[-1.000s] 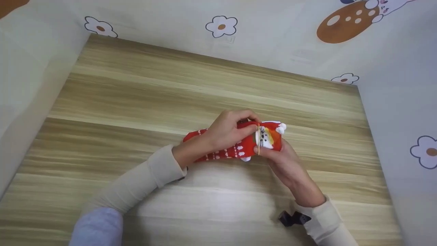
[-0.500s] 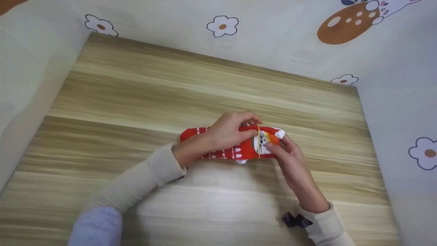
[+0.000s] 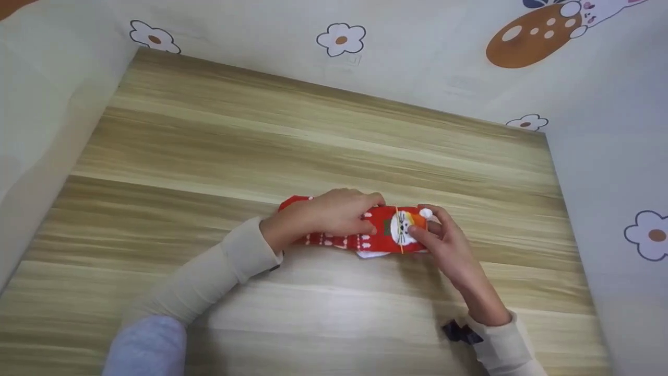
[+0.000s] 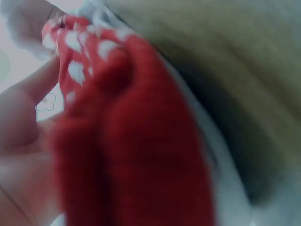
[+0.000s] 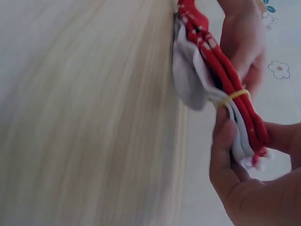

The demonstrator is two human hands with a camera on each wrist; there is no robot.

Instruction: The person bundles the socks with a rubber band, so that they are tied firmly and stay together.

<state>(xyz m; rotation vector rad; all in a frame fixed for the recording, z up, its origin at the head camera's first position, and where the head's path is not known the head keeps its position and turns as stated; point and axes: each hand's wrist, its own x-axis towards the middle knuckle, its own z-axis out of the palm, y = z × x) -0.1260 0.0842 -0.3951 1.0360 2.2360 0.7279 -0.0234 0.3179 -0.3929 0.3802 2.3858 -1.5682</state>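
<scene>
A bundle of red socks [image 3: 382, 222] with white patterns and a cat face lies across the middle of the head view. White socks [image 5: 188, 70] are layered with the red ones in the right wrist view. A yellow rubber band [image 5: 233, 97] goes around the bundle near the end with the white pompom [image 3: 426, 213]. My left hand [image 3: 334, 211] holds the middle of the bundle from above, its thumb on the near face. My right hand [image 3: 459, 253] pinches the pompom end, thumb on the cat face and fingers behind. Red knit fills much of the left wrist view, blurred.
The wood-grain tabletop [image 3: 235, 141] extends around the hands. Pale walls with printed flowers [image 3: 341, 39] border it at the back and both sides. A small black device [image 3: 462, 332] sits at the right wrist.
The banded end has come nearer and turned flatter to the head view. My right thumb moved from the near edge onto the cat face; my left hand slid back from the rubber band.
</scene>
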